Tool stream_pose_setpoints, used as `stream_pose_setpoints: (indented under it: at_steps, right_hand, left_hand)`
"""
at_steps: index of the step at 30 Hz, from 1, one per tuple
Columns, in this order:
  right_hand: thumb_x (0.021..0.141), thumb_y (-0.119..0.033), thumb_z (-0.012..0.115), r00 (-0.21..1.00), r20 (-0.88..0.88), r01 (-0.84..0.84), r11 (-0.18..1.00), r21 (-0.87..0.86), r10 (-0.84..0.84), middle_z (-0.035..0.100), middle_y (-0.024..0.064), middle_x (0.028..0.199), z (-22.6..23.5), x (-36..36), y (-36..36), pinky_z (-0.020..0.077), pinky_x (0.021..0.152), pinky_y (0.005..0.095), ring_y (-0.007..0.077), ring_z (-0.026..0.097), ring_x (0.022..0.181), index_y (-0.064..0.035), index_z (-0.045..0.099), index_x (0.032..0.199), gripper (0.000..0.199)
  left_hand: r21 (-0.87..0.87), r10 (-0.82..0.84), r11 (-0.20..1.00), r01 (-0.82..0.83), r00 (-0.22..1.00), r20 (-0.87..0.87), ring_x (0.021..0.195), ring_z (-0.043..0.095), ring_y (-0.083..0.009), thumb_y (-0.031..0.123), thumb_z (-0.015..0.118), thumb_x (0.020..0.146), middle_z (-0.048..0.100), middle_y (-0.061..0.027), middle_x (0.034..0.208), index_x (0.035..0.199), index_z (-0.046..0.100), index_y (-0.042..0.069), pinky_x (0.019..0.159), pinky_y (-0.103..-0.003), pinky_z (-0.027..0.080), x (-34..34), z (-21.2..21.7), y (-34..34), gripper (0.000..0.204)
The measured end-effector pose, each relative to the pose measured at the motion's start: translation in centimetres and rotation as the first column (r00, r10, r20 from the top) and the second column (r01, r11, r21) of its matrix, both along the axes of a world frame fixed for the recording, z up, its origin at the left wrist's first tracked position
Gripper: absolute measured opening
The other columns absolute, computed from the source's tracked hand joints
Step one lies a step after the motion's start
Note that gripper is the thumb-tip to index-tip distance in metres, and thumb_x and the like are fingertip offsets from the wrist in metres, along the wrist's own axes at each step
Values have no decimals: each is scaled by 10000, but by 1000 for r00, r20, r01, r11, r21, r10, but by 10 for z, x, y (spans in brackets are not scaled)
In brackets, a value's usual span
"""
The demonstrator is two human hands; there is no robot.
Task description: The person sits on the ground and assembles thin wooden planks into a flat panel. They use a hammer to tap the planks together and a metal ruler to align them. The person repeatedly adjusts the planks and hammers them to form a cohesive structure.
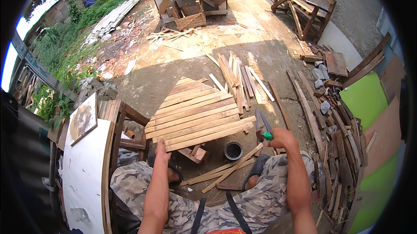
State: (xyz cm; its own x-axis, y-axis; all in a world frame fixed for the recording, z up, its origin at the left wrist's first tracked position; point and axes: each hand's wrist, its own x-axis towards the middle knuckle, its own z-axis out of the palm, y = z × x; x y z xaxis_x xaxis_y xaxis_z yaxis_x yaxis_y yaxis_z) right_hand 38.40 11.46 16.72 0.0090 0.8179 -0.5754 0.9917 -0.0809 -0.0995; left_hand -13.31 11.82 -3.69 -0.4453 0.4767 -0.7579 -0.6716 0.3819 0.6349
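Note:
A panel of light wooden slats [195,112] lies tilted in front of me, narrowing toward its far end. Its slats run side by side, and the nearest one juts out past the right edge. My left hand [161,147] is closed on the panel's near left corner, fingers partly hidden under it. To the right of the panel, my right hand [281,139] grips a green-handled tool [268,136] with a long, narrow grey blade pointing away from me; its exact kind is unclear. Beneath the panel, a wooden block [194,154] shows.
A dark round tub [233,151] and loose slats [232,169] lie between my feet. More strips [236,75] are spread beyond the panel. Scrap wood [334,156] is heaped at right. A white-topped table [87,177] stands at left; a wooden bench [304,10] stands far right.

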Motion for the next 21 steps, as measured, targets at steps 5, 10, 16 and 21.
stream_pose_setpoints:
  at_steps: [5, 10, 16, 21]
  right_hand:
    - [733, -371, 830, 999, -31, 36, 999, -1, -36, 751, 180, 1028, -14, 5, 2, 563, 856, 457, 367, 717, 981, -62, 768, 999, 413]
    - [710, -373, 871, 1000, -7, 7, 1000, 1, -7, 742, 209, 1010, -19, 3, 5, 551, 841, 461, 382, 713, 968, -35, 758, 980, 448]
    - [707, -379, 887, 999, 42, 23, 999, -40, -21, 735, 231, 1000, -16, -8, 6, 544, 842, 461, 389, 713, 960, -32, 757, 986, 464]
    - [722, -351, 884, 999, 44, 15, 998, -66, -12, 740, 223, 1003, -13, -13, 7, 543, 853, 466, 385, 716, 966, -42, 761, 1003, 435]
  left_hand:
    - [59, -74, 995, 82, 989, -125, 1208, 602, -269, 293, 698, 982, 643, -69, 1311, 1375, 576, 131, 1078, -562, 397, -2, -21, -16, 443]
    - [116, 37, 993, -16, 983, -178, 1097, 673, -235, 141, 633, 1008, 674, -71, 1263, 1430, 555, 111, 904, -426, 547, 19, -4, -29, 430]
    - [134, 111, 986, -95, 986, -120, 1139, 668, -255, 89, 598, 1008, 664, -92, 1294, 1490, 522, 126, 997, -469, 531, 28, 4, -36, 490]
    - [224, 141, 960, -167, 982, 129, 1297, 561, -313, 308, 489, 1075, 566, -141, 1420, 1493, 488, 109, 1132, -513, 417, 20, 8, -34, 463]
